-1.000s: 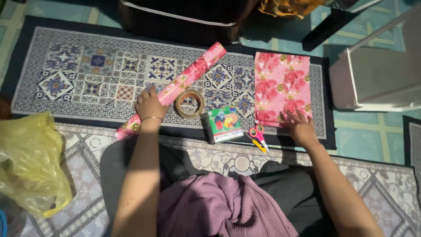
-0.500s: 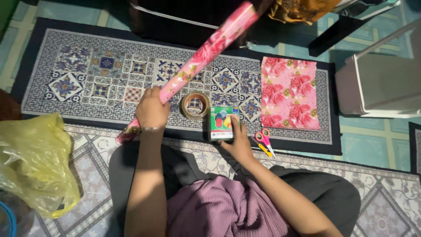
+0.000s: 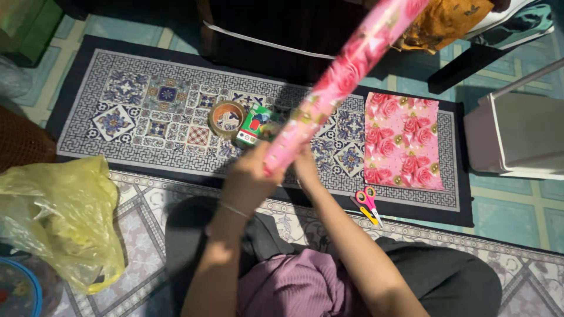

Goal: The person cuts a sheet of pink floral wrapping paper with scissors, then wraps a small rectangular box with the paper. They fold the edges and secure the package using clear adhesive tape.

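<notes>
My left hand [image 3: 249,182] grips the lower end of a long roll of pink rose-print wrapping paper [image 3: 346,76], which is raised and slants up to the right across the view. My right hand [image 3: 306,167] is just behind the roll's lower end, its fingers hidden by the roll. A small green box [image 3: 254,124] lies tilted on the patterned mat [image 3: 141,105], touching a roll of brown tape [image 3: 227,117]. A flat sheet of the same pink paper [image 3: 402,141] lies on the mat to the right. Pink-and-yellow scissors [image 3: 368,202] rest near the mat's front edge.
A crumpled yellow plastic bag [image 3: 59,217] sits at my left knee, with a blue-rimmed container [image 3: 17,290] below it. A white plastic bin [image 3: 517,138] stands at the right. Dark furniture [image 3: 258,29] and orange cloth [image 3: 446,17] border the mat's far side.
My left hand has lifted the roll off the mat and swung it to the centre. My right hand left the sheet, touched the box, then came to the roll. Box and tape shifted left.
</notes>
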